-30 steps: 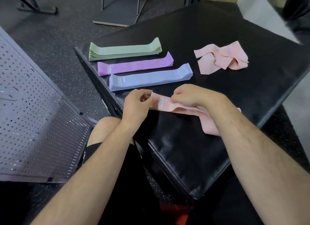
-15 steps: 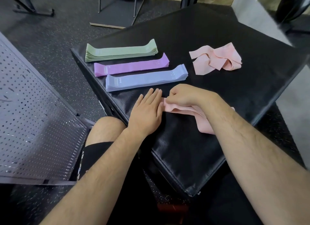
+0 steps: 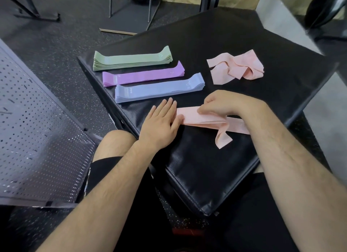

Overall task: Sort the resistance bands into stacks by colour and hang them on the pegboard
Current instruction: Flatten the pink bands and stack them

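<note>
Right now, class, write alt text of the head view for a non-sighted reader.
A person's left hand lies flat on the end of pink bands that the right hand pinches, on a black pad. Beyond lie a green stack, a purple stack, a blue stack and a loose pink heap.

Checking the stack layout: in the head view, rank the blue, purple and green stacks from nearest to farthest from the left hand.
1. Blue stack, just beyond the left hand.
2. Purple stack, behind the blue one.
3. Green stack, farthest back.
</note>
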The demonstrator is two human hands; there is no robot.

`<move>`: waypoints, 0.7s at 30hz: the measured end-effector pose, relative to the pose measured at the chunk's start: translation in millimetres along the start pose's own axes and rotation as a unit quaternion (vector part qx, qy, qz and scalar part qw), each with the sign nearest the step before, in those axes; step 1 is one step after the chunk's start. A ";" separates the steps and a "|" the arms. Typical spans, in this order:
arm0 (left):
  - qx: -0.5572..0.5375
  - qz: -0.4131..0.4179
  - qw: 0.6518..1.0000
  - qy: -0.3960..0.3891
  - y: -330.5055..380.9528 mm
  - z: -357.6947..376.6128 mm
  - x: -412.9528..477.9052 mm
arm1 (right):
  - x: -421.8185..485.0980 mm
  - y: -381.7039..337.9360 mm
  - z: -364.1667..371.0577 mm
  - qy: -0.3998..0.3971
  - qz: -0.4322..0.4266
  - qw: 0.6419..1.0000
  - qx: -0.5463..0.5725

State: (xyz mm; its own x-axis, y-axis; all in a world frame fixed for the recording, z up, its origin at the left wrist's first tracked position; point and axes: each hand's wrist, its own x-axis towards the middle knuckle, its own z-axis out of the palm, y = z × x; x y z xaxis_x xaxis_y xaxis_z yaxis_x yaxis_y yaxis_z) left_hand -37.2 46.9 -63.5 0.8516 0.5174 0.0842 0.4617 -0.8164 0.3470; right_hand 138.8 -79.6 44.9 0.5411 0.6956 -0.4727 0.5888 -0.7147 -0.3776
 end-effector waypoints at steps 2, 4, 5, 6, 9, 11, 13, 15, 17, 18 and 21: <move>0.002 0.001 1.000 -0.010 0.2 -0.9 0.2 | -2.9 5.4 -1.6 0.002 0.004 1.000 0.001; 0.007 0.004 1.000 -0.009 0.2 -0.9 0.2 | -3.3 11.0 0.1 0.009 0.011 1.000 -0.022; 0.011 0.005 1.000 -0.005 0.0 -0.2 0.1 | -1.9 14.0 2.9 0.018 0.014 0.999 -0.038; 0.013 0.005 1.000 -0.003 0.2 -0.2 -0.2 | -0.4 16.6 6.2 0.028 0.018 0.998 -0.052; 0.015 0.004 1.000 -0.006 1.2 -0.2 -0.1 | 4.3 23.1 16.0 0.042 0.028 0.997 -0.066; 0.012 0.004 1.000 -0.007 1.3 -1.2 0.7 | 4.1 25.0 19.1 0.038 0.035 0.997 -0.052; 0.044 0.010 0.999 0.013 1.6 -2.2 1.0 | 3.2 26.4 20.7 0.039 0.037 0.998 -0.036; 0.111 0.039 0.990 0.079 7.4 -3.3 -2.1 | 2.6 27.0 22.3 0.041 0.037 0.998 -0.034; 0.133 0.086 0.979 0.130 20.6 0.1 -3.2 | 2.1 26.6 24.0 0.042 0.038 0.998 -0.032; 0.122 0.110 0.978 0.131 30.1 3.9 -2.4 | 1.6 26.3 24.9 0.043 0.037 0.998 -0.029; 0.045 0.136 0.988 0.061 55.1 17.8 3.2 | 0.4 27.1 26.1 0.045 0.031 0.998 -0.015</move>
State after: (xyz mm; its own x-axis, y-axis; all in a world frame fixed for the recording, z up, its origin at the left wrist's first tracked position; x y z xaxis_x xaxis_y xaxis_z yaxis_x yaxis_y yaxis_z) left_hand -4.6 -1.0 -60.7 0.9137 0.2982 0.2762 0.2444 -0.9460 0.2129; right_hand 139.3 -100.6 13.7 0.6277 0.6548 -0.4209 0.5699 -0.7549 -0.3245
